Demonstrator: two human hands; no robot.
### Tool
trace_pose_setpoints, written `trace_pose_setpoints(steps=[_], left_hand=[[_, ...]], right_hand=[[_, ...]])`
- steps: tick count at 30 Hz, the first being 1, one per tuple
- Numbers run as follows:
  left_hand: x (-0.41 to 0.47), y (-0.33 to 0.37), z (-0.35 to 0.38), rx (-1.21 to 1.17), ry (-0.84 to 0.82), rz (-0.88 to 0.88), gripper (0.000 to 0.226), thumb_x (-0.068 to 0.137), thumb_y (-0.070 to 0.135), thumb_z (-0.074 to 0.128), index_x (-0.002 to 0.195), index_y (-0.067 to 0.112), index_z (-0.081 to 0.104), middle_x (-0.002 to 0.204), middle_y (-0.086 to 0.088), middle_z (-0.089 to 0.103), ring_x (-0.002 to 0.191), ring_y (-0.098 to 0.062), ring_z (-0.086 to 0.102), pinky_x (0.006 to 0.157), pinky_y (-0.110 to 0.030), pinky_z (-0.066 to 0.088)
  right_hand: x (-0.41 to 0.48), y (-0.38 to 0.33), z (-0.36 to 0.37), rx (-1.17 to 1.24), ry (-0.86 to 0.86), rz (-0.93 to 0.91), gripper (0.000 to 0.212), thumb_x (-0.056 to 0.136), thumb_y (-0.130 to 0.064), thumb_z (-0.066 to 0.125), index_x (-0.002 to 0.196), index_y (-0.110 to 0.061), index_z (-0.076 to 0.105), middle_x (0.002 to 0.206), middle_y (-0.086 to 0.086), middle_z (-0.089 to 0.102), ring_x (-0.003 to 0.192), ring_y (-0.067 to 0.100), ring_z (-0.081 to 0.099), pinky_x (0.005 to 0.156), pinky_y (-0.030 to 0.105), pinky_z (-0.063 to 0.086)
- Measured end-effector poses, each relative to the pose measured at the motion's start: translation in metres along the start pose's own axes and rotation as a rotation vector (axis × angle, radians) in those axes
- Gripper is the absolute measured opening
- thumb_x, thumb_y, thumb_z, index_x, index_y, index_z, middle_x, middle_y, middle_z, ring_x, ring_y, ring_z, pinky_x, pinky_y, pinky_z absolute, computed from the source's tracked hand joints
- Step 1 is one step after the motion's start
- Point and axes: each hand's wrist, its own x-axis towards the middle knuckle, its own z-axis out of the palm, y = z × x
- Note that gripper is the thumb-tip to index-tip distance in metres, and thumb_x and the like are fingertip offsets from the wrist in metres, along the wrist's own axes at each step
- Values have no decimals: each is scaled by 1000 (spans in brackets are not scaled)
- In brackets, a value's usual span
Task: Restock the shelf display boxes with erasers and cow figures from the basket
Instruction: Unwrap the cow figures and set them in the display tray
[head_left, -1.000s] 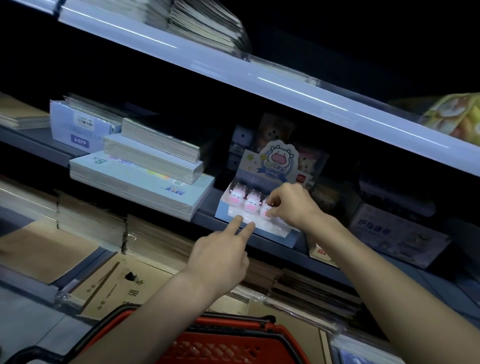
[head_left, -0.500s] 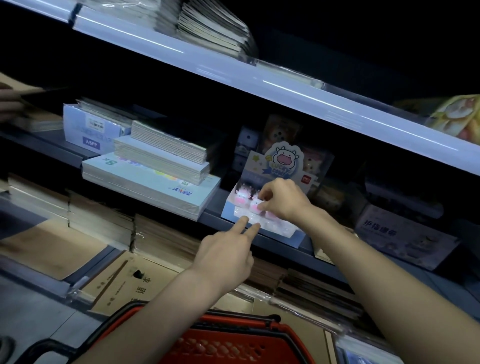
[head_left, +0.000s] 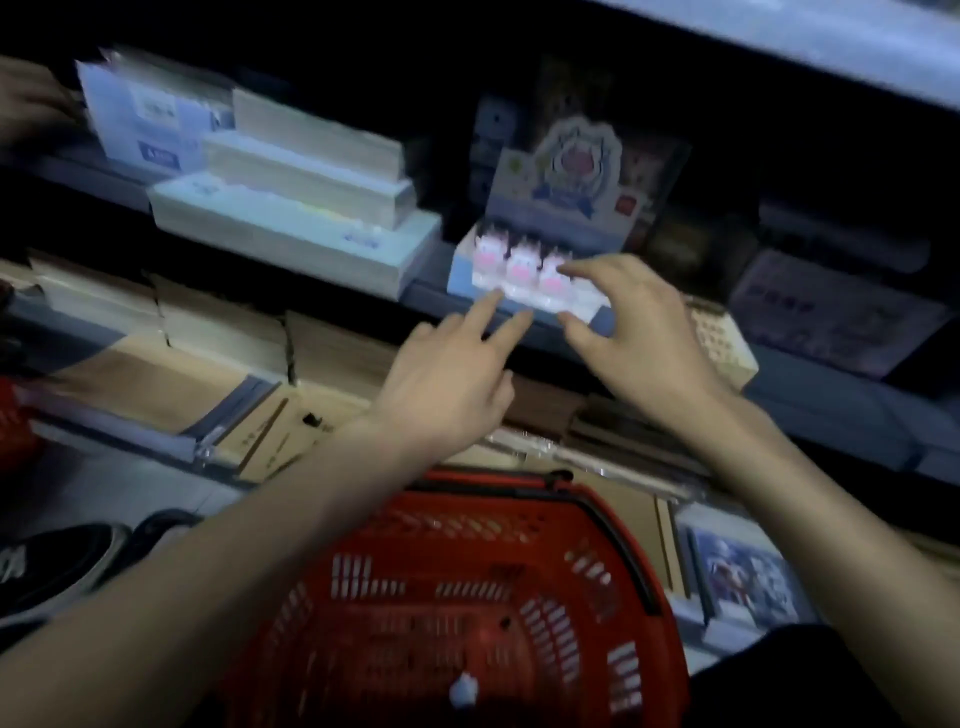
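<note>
Red perforated plastic basket (head_left: 467, 587); printed cardboard display box (head_left: 561, 208).

Stationery shop aisle, dim tiered shelves (head_left: 431, 293) stocked with stacks of notebooks (head_left: 291, 228), printed display box (head_left: 561, 208) of cow figures (head_left: 519, 265) at the shelf edge, packaged goods (head_left: 831, 312) alongside, red plastic shopping basket (head_left: 467, 597) below.

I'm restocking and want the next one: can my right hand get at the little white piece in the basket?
Probably yes. The right hand is open and empty up at the display box, the basket is uncovered below, and nothing lies over the white piece.
</note>
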Motion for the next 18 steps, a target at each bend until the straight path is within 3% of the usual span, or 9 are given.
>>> trace_pose_setpoints(steps=[5,9,13,18], left_hand=[[-50,4,9,30,-52,23,75,87,48,44,156,21,38,160,-16,37,131,-41,50,99,-51,45],[-95,-2,31,74,-194,62,77,88,52,43,156,18,36,159,-21,38,135,-43,46,106,-53,41],[-141,-9,61,101,-355,80,75,98,56,44,161,20,25,165,-17,26,144,-41,36,113,-54,34],[-188,-9,94,132,-535,128,74,95,57,48,158,22,32,162,-19,33,138,-40,45,112,-52,37]], right_hand=[[-92,-8,8,113,-1,-58,36,97,-25,62,133,-18,63,124,-1,61,118,14,58,100,29,46],[-152,8,55,142,-183,-20,31,94,-23,62,124,-18,66,116,1,63,112,22,62,95,38,51],[-193,28,114,55,-698,113,36,88,-24,68,124,-21,66,121,9,65,113,31,64,94,40,53],[-238,33,194,-70,-1348,78,30,88,-27,70,115,-13,70,117,13,72,109,32,68,78,30,49]])
